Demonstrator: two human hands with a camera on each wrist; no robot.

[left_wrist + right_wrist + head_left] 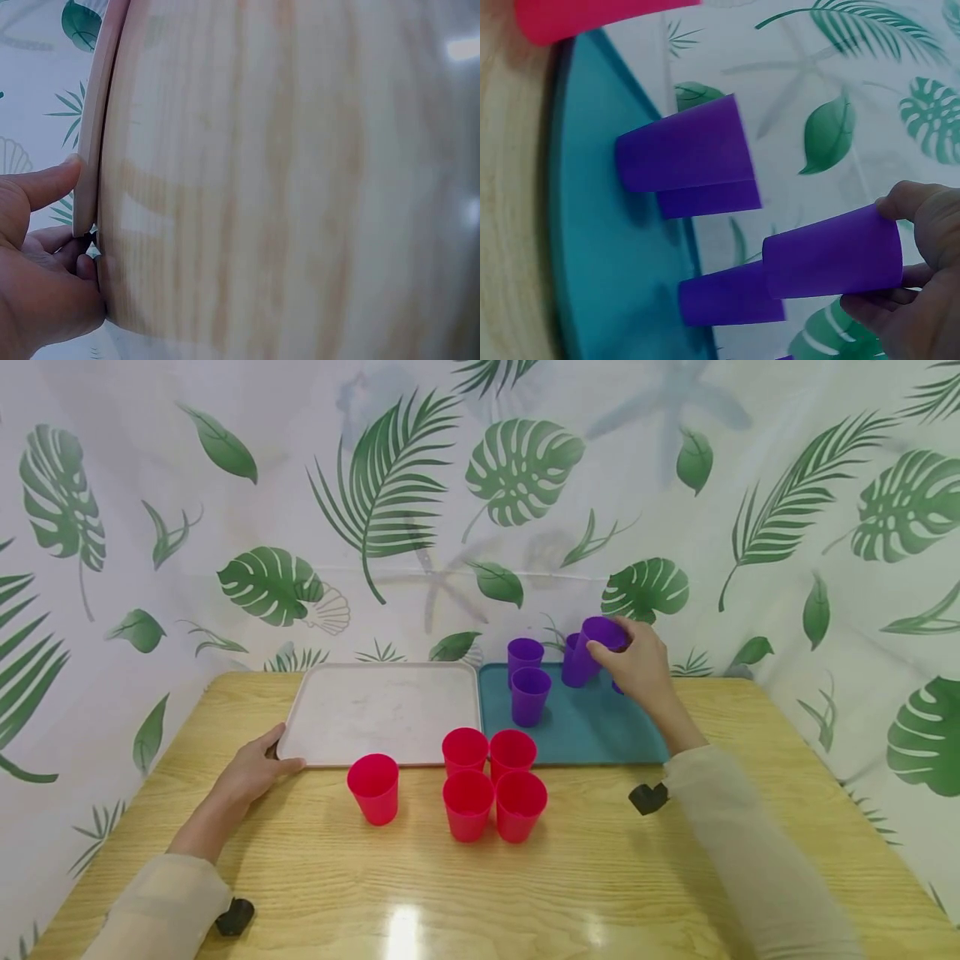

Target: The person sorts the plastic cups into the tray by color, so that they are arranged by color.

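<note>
A purple cup (592, 652) is gripped near its rim by the right hand (641, 672), with the thumb on one side and the fingers curled round the other; the cup is held tilted above the far part of the teal tray (592, 735). In the right wrist view the held cup (832, 255) is seen just above and partly in front of another purple cup (720, 294), which stands on the tray directly behind it; whether the two touch cannot be told. Two more purple cups (527, 681) are stood close together on the left part of the teal tray, one behind the other.

The near left corner of the white tray (378, 710) is held by the left hand (251, 772), with the thumb laid on the rim. In the left wrist view the thumb (45, 184) is seen on top of the tray's edge and the fingers (71, 259) are tucked beneath it. The white tray is set on the tabletop (480, 877) just beside the teal tray, their edges touching.

Five red cups are stood upright on the tabletop in front of the trays: four (492, 785) are grouped in a tight square, and one (373, 787) is set apart to their left.
</note>
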